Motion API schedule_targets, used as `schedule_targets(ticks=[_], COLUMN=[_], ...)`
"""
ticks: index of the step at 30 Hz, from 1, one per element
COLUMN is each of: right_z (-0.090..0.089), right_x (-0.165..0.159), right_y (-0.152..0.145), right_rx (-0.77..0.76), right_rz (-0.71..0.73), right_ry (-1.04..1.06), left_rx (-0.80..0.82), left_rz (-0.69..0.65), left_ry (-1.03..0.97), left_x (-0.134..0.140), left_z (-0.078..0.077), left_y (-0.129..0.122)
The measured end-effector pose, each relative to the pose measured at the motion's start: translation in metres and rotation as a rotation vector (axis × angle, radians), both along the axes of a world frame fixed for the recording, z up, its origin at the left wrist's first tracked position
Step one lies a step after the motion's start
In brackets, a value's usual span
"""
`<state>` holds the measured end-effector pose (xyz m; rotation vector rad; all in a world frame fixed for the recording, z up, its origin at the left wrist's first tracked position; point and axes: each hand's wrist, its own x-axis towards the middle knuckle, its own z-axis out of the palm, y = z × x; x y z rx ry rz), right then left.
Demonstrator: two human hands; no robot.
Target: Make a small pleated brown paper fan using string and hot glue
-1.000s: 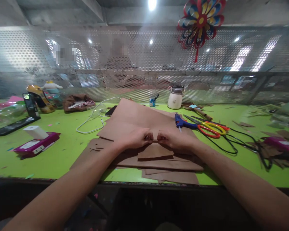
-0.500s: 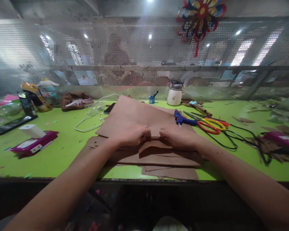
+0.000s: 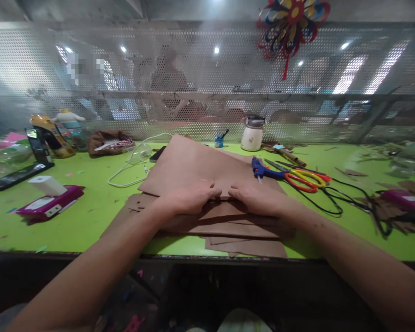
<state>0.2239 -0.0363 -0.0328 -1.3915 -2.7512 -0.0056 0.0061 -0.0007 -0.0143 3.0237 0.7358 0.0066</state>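
Several sheets of brown paper (image 3: 193, 159) lie stacked and overlapping in front of me. On a smaller folded brown paper piece (image 3: 224, 210) at the middle of the stack, my left hand (image 3: 195, 196) presses with curled fingers along its upper edge. Close by, my right hand (image 3: 254, 196) pinches the same edge, its thumb and fingers drawn together. A narrow gap separates the hands. Just beyond the right hand a blue glue gun (image 3: 268, 170) rests on the paper, beside red-and-yellow-handled scissors (image 3: 302, 180).
A white jar (image 3: 252, 134) and a small blue bottle (image 3: 219, 141) stand near the perforated screen. At left are a purple power strip (image 3: 51, 205), a phone on a stand (image 3: 38, 150) and a white cable (image 3: 124, 175). A black cord trails at right. The green table's front edge is close.
The raised flap of the small paper piece now lies flatter beneath my hands. My left hand has shifted slightly right, and its fingers press lower. The view has moved a little.
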Motion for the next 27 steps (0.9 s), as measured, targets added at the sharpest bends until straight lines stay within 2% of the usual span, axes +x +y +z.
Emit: schedule_targets(ticks=[6, 10, 14, 20, 27], right_z=[0.006, 0.012, 0.014, 0.012, 0.008], right_x=[-0.013, -0.023, -0.017, -0.011, -0.023], right_y=[-0.018, -0.029, -0.022, -0.01, -0.013], right_rx=[0.119, 0.184, 0.212, 0.466, 0.653], right_rz=[0.019, -0.008, -0.008, 0.021, 0.088], right_ry=[-0.038, -0.096, -0.1, -0.108, -0.05], left_rx=[0.073, 0.113, 0.17, -0.072, -0.382], left_rz=[-0.012, 0.042, 0.107, 0.121, 0.084], left_ry=[-0.067, -0.01, -0.065, -0.162, -0.225], left_x=[0.001, 0.005, 0.006, -0.002, -0.015], left_z=[0.006, 0.003, 0.001, 0.003, 0.01], left_y=[-0.019, -0.008, 0.003, 0.018, 0.031])
